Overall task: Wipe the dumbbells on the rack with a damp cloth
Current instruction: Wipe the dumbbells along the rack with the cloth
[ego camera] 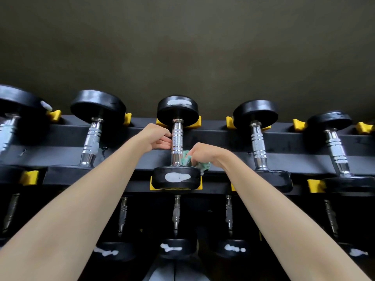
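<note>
The middle dumbbell (177, 140) lay across the top tier of the black rack (223, 142), its near head seated in a yellow cradle (155, 185) and its far head up against the dark wall (182, 47). The left hand (157, 138) gripped the chrome handle from the left, fingers curled toward the knurled part; their tips passed behind the bar and could not be seen. The right hand (199, 154) was clenched round a green cloth (187, 160), bunched against the lower end of the handle just above the near head. Most of the cloth was buried in the fist, with only crumpled bits showing on either side. A worn pale patch (177, 177) marked the near head, any lettering on it unreadable. Neighbouring dumbbells (256, 138) sat to both sides on the same tier, the far-left one (12, 110) cut off by the frame edge. A lower row (177, 249) sat in deep shadow, partly covered by both forearms. A grey shape (176, 270) at the bottom edge was too cropped to identify.
</note>
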Available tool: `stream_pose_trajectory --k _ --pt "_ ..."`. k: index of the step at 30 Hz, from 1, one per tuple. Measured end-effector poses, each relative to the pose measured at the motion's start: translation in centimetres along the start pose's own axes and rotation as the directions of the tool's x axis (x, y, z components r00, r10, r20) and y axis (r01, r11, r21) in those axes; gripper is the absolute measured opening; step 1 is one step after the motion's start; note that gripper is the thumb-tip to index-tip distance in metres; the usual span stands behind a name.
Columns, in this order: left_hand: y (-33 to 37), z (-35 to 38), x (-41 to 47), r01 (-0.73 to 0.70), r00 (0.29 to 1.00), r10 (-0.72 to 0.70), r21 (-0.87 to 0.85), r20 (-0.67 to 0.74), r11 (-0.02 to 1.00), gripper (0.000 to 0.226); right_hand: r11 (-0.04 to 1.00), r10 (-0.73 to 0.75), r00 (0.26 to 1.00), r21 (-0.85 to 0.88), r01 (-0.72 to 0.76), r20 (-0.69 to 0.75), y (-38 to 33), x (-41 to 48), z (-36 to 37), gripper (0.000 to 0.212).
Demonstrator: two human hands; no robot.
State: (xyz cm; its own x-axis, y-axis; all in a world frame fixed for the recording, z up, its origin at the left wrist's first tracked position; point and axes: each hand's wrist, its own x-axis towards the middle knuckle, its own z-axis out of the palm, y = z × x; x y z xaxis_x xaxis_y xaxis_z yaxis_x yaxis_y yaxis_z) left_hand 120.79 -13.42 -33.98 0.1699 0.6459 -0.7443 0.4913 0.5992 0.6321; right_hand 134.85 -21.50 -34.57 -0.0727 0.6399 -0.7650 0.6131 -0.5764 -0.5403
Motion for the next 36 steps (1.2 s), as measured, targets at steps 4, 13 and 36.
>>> stream_pose_trajectory --k 4,13,36 --pt "-0.4 -0.2 -0.4 -0.015 1.0 0.016 -0.053 0.02 0.998 0.017 0.999 -0.042 0.997 -0.025 0.041 -0.072 -0.5 -0.8 0.0 0.041" --pt "-1.2 -1.2 -1.0 -0.015 0.991 0.035 -0.151 0.128 0.988 0.025 0.985 -0.169 0.98 0.016 0.172 -0.104 -1.5 -2.8 0.1 0.037" --pt "-3.4 -2.9 -4.1 -0.02 0.986 -0.01 0.183 0.164 0.983 0.02 0.751 0.145 0.884 0.631 0.195 -0.445 0.3 -6.5 3.3 0.012"
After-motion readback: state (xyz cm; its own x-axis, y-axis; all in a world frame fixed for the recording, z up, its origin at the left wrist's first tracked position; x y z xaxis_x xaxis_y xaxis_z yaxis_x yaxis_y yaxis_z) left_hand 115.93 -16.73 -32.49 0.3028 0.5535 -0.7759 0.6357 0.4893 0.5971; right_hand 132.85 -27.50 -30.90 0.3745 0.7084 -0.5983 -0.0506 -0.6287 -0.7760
